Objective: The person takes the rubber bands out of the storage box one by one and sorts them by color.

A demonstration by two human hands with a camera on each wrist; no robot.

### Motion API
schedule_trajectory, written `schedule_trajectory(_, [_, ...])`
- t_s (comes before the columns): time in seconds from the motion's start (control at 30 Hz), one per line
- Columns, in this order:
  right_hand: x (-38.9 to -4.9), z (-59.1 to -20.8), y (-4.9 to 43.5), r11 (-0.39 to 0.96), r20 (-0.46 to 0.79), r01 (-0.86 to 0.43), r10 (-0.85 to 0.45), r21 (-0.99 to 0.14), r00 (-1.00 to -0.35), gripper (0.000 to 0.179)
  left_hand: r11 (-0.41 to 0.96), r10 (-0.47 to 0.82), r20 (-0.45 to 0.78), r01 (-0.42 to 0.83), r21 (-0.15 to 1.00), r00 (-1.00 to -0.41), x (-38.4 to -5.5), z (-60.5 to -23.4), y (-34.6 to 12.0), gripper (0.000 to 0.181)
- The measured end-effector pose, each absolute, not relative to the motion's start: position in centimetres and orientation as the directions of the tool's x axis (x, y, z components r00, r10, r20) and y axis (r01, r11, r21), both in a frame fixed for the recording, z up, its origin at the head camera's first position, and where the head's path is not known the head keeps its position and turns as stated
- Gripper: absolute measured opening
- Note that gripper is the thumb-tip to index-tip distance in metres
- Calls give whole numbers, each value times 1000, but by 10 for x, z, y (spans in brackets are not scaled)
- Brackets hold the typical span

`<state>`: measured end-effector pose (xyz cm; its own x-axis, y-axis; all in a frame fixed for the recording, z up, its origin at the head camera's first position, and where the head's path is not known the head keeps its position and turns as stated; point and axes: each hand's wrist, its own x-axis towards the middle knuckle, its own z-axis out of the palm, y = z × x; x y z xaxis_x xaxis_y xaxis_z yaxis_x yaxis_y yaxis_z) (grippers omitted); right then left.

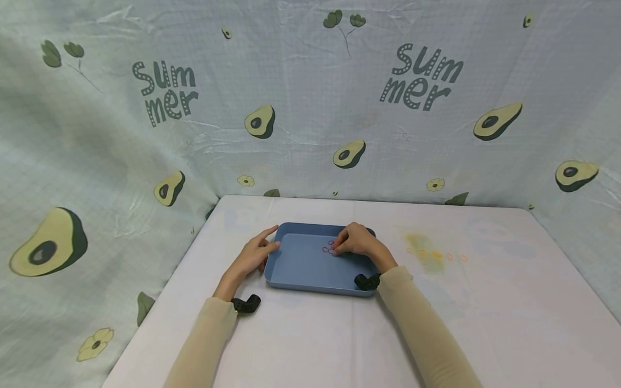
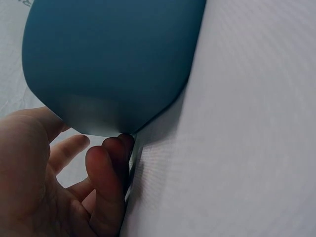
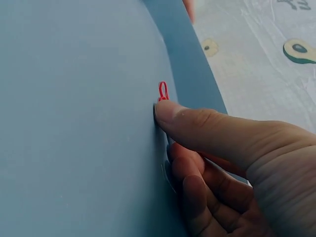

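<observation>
A shallow blue tray (image 1: 301,269) lies on the white-covered table. At its left side my left hand (image 1: 253,253) holds the edge, thumb at the rim and index finger stretched toward the far corner. In the left wrist view, curled fingertips (image 2: 101,158) meet the underside of the tray wall (image 2: 113,64). Over the tray's right half, my right hand (image 1: 358,241) pinches low at a small red ring (image 3: 163,91), whose near part is hidden by the thumb. Several thin red rings (image 1: 325,249) lie close together on the tray floor beside those fingertips.
Right of the tray, several small orange rings (image 1: 437,255) are spread in a row over a yellow-green print on the cloth. A pale cloth with avocado prints (image 1: 349,154) hangs behind the table. Black wrist cameras (image 1: 246,303) sit on both wrists.
</observation>
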<state>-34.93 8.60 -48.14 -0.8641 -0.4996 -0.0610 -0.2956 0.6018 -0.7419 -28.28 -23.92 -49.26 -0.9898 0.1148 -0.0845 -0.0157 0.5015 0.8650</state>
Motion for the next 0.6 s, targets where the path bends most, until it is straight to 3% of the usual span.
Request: schedule_trajectory(0.6, [-351, -482, 85, 572, -29, -323, -520, -754, -854, 8, 503, 120, -82, -10, 864, -989, -284, -492, -240, 65])
